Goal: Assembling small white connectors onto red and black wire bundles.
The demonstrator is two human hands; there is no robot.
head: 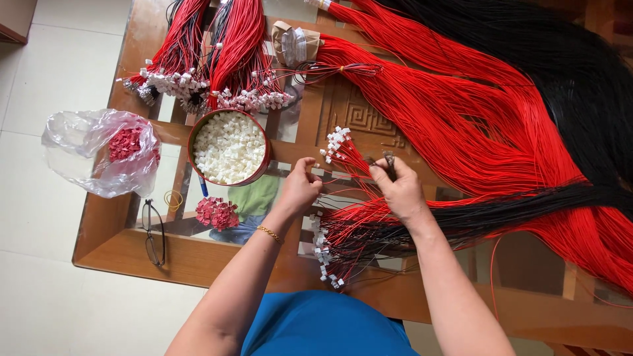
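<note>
Red and black wires [349,158] tipped with small white connectors lie fanned across the middle of the wood-and-glass desk [198,260], and both of my hands are at them. From the head camera, looking straight down, I see my left hand [300,188] with its fingertips pinched together on something small beside the white tips; I cannot make out what it is. My right hand [399,191] is closed around a thin bunch of those wires, gripping their dark ends between thumb and fingers. A gold bracelet [269,233] sits on my left wrist.

Just below my hands lies a second bundle of red and black wires [359,237], its white connector ends [324,260] pointing toward the near edge of the desk. To the right, a great mass of loose red wires [475,118] sweeps across the desk, with long black wires [567,72] beside it at the far right.

Left of my hands stands a round red tin [229,147] full of small white connector housings. Beyond it, two finished bunches of red wires with white ends [198,82] lie side by side. A clear plastic bag [102,151] holding red pieces rests at the desk's left edge. Near the tin I see a small heap of red pieces [216,213], a yellow rubber band [173,200] and a pair of glasses [153,232].
</note>
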